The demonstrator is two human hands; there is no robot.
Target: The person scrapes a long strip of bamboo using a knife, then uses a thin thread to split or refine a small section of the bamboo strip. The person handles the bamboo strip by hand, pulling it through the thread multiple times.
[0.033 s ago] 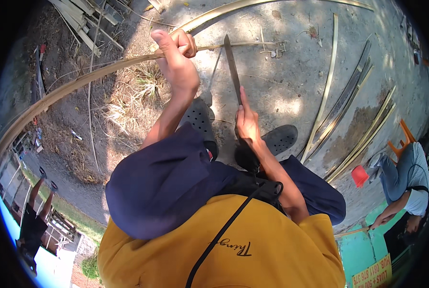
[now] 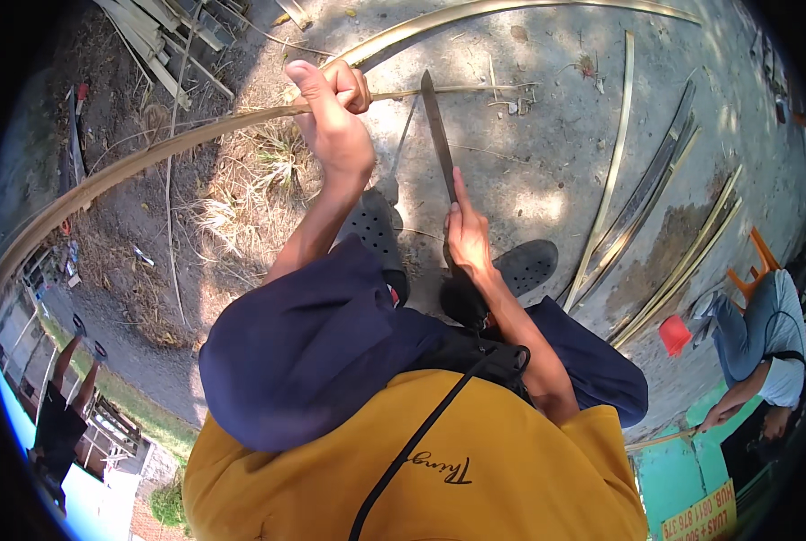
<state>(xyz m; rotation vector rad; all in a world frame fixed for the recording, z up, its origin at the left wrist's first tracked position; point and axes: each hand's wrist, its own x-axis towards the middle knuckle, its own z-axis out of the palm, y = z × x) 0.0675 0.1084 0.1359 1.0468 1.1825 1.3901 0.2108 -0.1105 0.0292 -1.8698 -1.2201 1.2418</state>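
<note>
My left hand [image 2: 335,126] is closed, thumb up, around a long, curved bamboo strip [image 2: 178,144]. The strip sweeps from the far left edge through my fist. Its thin end reaches to the right over the concrete. Before my knees, my right hand [image 2: 468,236] grips a long-bladed knife [image 2: 436,126], index finger stretched along it; the handle is mostly hidden. The blade points away from me, its tip crossing the strip's thin end just right of my left fist. Whether blade and strip touch, I cannot tell.
Another long bamboo strip [image 2: 475,13] curves across the far ground. Several strips [image 2: 637,207] lie at the right. Split pieces [image 2: 155,45] are piled far left, near dry grass [image 2: 232,207]. A seated person [image 2: 755,334] is at the right beside a red container [image 2: 675,335]; another person [image 2: 60,424] stands lower left.
</note>
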